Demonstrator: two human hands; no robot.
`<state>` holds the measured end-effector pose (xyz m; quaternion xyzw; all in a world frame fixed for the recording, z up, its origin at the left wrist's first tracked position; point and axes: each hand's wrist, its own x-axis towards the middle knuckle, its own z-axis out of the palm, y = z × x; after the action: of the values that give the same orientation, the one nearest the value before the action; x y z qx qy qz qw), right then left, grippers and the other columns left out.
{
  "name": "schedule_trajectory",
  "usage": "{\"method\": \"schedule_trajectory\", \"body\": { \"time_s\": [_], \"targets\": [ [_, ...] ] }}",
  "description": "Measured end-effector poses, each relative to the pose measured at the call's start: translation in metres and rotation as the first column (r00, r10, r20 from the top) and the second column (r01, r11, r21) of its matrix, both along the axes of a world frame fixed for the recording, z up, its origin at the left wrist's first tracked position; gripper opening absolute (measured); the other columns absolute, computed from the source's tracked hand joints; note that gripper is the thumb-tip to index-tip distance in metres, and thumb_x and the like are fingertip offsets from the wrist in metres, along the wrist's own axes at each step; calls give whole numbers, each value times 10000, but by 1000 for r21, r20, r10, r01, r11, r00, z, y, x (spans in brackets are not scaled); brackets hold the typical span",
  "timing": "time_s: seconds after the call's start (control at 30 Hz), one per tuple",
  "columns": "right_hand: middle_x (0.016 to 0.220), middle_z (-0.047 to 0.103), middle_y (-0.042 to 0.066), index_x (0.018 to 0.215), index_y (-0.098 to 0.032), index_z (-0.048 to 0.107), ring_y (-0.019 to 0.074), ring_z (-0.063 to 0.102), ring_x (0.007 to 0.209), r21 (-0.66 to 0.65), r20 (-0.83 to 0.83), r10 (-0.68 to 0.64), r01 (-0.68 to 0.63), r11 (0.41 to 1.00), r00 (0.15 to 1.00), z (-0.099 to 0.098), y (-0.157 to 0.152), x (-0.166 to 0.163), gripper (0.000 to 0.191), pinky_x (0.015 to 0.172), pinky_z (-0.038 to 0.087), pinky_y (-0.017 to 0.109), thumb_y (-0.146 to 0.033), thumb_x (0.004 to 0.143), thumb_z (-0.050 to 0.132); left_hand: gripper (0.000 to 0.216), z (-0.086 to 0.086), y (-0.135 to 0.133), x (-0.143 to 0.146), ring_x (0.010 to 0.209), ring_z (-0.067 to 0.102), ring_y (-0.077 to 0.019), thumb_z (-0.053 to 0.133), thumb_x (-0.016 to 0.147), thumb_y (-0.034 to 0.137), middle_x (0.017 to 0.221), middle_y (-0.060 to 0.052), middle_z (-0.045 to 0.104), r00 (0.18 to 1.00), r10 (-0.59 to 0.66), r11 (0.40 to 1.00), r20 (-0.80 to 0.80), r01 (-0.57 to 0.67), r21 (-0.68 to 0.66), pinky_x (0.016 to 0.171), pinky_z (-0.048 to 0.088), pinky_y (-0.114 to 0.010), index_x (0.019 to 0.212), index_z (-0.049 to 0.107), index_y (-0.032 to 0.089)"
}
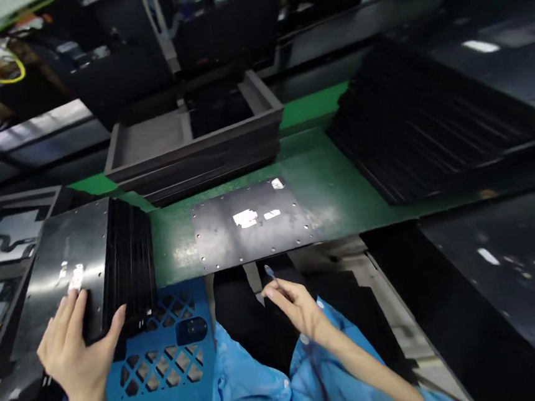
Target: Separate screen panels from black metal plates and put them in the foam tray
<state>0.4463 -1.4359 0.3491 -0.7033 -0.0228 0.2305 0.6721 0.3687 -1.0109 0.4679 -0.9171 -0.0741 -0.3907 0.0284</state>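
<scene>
- The green table (341, 181) runs across the middle, from 9 o'clock to 3 o'clock.
- A big stack of black ribbed trays (429, 124) lies on it at 2 o'clock.
- A grey box tray (197, 144) with two parts sits at 12 o'clock, well apart from both hands.
- A flat dark plate (251, 224) with small holes along its edges lies in the middle of the table. It has shiny spots on it.
- A stack of black plates (90, 260) sits at 9 o'clock, partly on a blue crate (169, 359) with holes at 7 o'clock.
- The left hand (77, 348) is at 8 o'clock. It is open wide, fingers on top of the stack and thumb against its near edge. It touches the stack but does not wrap around it.
- The right hand (295, 307) is at 6 o'clock, just below the flat plate's near edge. Its fingers are curled and pinch a small thin tool (270, 275) that points up to the plate.
- Blue sleeves (274, 381) show at the bottom.
</scene>
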Motion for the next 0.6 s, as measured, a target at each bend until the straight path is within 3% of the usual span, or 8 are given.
{"method": "schedule_trajectory", "body": {
  "time_s": [0.2,0.37,0.5,0.6],
  "targets": [
    [899,738,40,946,-186,804,183,608,820,205,25,136,-138,969,990,24,41,3,450,769,437,304,-600,1041,657,738,-17,-12,2,1337,709,-405,893,838,387,1447,-119,738,993,7,999,118,-11,32,1152,522,-606,1534,657,327],
    [733,632,-15,955,-180,776,128,528,650,384,-44,300,-261,886,953,36,105,-6,439,644,392,265,-617,980,743,827,-22,-17,-11,1337,707,-408,877,825,351,1448,-101,736,999,23,999,49,-25,45,1121,550,-617,1594,579,413],
    [769,695,-14,1138,-203,739,126,552,671,495,7,379,-333,803,925,49,153,-2,474,673,406,256,-655,1002,707,720,-28,-40,-33,1327,711,-387,750,909,352,1454,-39,728,999,-18,1000,31,17,9,1073,590,-608,1583,562,522],
    [935,760,-5,1308,-242,666,76,382,566,599,-91,429,-295,745,899,63,175,12,568,562,274,233,-705,981,704,708,-37,-65,-61,1243,741,-432,746,887,365,1374,-12,760,1000,11,995,5,-10,-95,1008,598,-678,1528,577,614]
  ]
}}
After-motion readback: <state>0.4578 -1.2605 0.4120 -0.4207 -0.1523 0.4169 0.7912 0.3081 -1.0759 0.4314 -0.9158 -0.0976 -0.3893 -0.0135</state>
